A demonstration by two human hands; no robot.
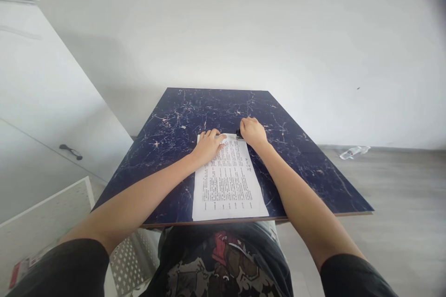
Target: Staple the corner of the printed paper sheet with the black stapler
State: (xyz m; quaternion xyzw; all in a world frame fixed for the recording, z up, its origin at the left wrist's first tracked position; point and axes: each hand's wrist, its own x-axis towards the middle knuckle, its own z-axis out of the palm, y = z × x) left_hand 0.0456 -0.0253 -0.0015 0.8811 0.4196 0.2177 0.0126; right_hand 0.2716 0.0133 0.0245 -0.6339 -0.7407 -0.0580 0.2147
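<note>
Black stapler (239,134), probably, gripped in right hand (253,132) at printed paper's (228,185) corner; open left hand (208,145) best kept flat, pressing.

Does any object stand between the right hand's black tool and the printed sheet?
Nothing visible is in the way: the black tool, mostly covered by the right hand, is at the far right corner of the printed sheet. The left hand lies on its left side.

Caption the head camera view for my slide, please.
Left hand flat on a printed sheet, right hand on a black object at its far corner, blue table.
</note>
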